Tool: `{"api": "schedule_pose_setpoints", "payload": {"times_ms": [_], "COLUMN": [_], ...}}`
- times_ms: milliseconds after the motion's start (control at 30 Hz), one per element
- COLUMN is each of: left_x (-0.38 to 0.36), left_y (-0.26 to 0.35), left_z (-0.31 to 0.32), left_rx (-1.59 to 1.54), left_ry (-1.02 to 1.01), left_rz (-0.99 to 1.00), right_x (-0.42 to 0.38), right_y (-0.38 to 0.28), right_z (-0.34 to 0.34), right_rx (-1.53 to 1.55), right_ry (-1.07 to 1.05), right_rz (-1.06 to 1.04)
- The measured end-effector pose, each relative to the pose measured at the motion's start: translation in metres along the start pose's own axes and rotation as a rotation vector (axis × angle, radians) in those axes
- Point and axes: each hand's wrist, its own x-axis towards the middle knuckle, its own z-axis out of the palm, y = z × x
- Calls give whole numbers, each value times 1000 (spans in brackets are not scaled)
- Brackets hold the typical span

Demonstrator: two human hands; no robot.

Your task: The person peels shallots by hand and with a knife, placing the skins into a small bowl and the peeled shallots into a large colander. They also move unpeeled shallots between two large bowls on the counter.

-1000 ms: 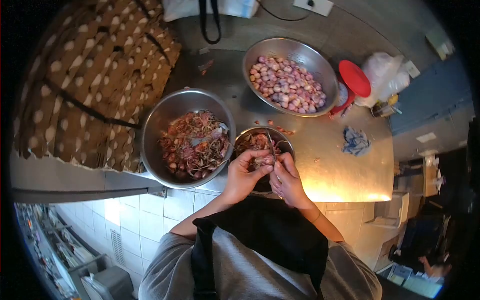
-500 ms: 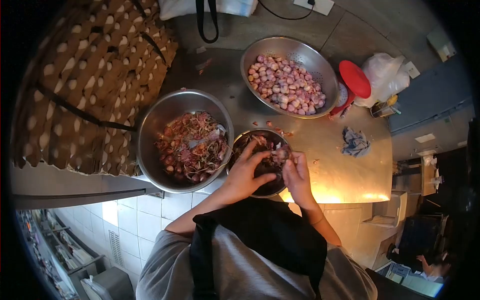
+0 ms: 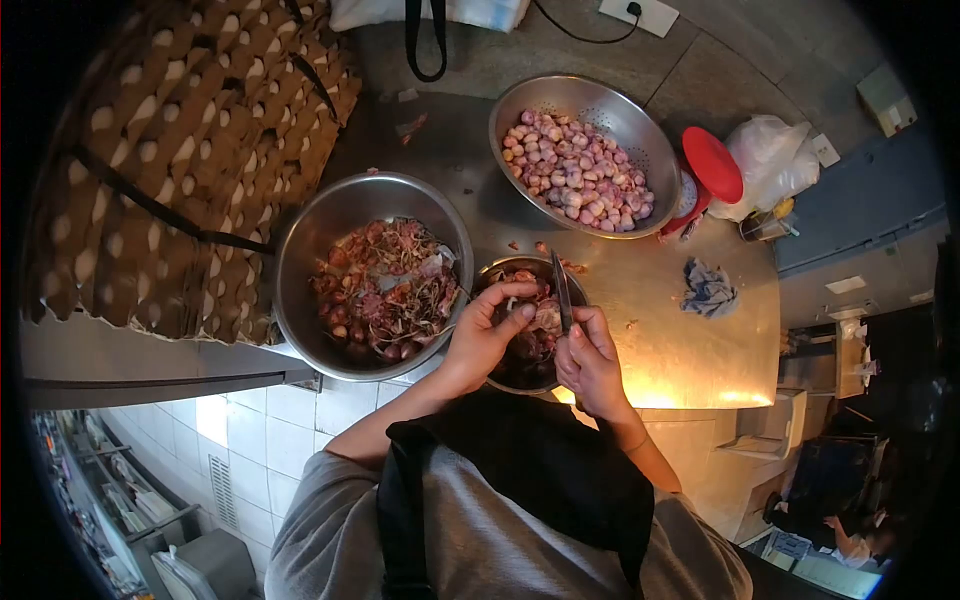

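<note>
I am watching remotely over a shiny steel tabletop (image 3: 680, 355), where a brown, pale-spotted cardboard-like stack with black straps (image 3: 200, 180) is occupying the left end. A wide, round steel bowl (image 3: 315, 225), holding papery peelings and reddish bulbs (image 3: 385, 280), is sitting close to the near edge; I am judging that a knocking forearm could shove it over that edge. Toward the far edge, a perforated steel colander (image 3: 645, 140) is carrying pale pink, rounded bulbs (image 3: 580, 170). A smaller round steel bowl (image 3: 540, 382) is standing at the near edge beneath both hands, and leaning on its rim could tip it. The left hand (image 3: 482, 335) is curling over it, thumb slightly apart from forefinger; I am not managing to tell whether it is holding a bulb. The right hand (image 3: 588, 365) is closing firmly around the handle of a slim, dark-bladed knife (image 3: 561, 285), blade pointing toward the far edge; a slip on loose skin could be cutting the nearby left fingers. For writing, I am finding no legible brand or label: the red scale with a round dial (image 3: 688, 195), near the far right corner, is showing marks too small for reading.
</note>
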Motion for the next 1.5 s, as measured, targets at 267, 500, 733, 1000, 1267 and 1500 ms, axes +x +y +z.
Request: {"api": "schedule_pose_setpoints", "payload": {"times_ms": [267,500,733,1000,1267,1500], "left_x": [-6,1,-4,-7,-6,-5], "left_y": [-2,-14,2,17,13,7], "left_z": [9,1,0,-4,-4,-9], "left_rx": [-50,142,-322,-381,-333,-322], "left_ry": [-40,-56,-176,-160,-116,-84], "left_rz": [-22,112,-160,-203,-171,-203], "right_x": [5,5,11,8,-6,9], "right_y": [17,6,-5,-6,2,13], "right_z": [10,4,-11,-13,-3,-11], "right_rx": [-241,-88,-142,-262,-257,-954], "right_ry": [36,53,152,192,-102,-27], "right_rz": [-205,-59,-64,-200,-75,-581]}}
